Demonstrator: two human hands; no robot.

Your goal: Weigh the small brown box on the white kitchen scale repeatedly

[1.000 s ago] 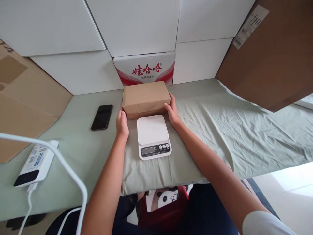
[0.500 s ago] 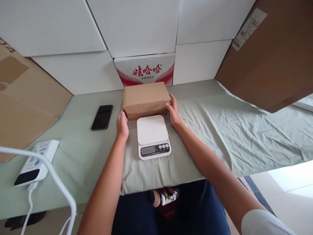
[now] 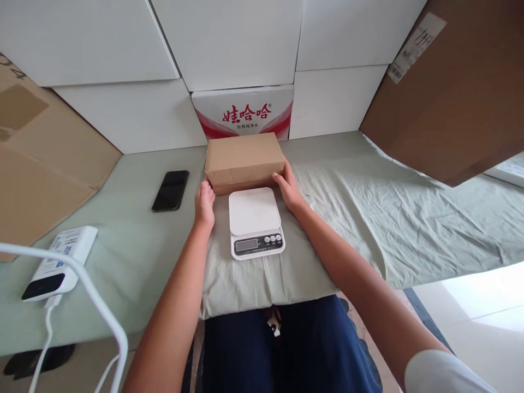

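A brown cardboard box (image 3: pixel 244 158) stands just behind a white kitchen scale (image 3: pixel 254 213) on the cloth-covered table. My left hand (image 3: pixel 204 204) is against the box's front left corner. At the right end, my right hand (image 3: pixel 288 184) grips the box with the thumb on its front face and the fingers around the side. Between my forearms lies the scale, with its dark display and buttons facing me; nothing rests on its plate. Some fingertips of both hands are hidden by the box.
A black phone (image 3: pixel 171 190) lies left of the box. Farther left are a white power bank (image 3: pixel 65 261) and a white cable (image 3: pixel 92 295). White panels and a printed carton (image 3: pixel 245 113) stand behind. Large cardboard pieces (image 3: pixel 49 164) flank the left, with another carton (image 3: pixel 446 103) at right.
The hands keep the same hold on the box, and the right thumb sits slightly farther in on its front. The whole view has shifted a little.
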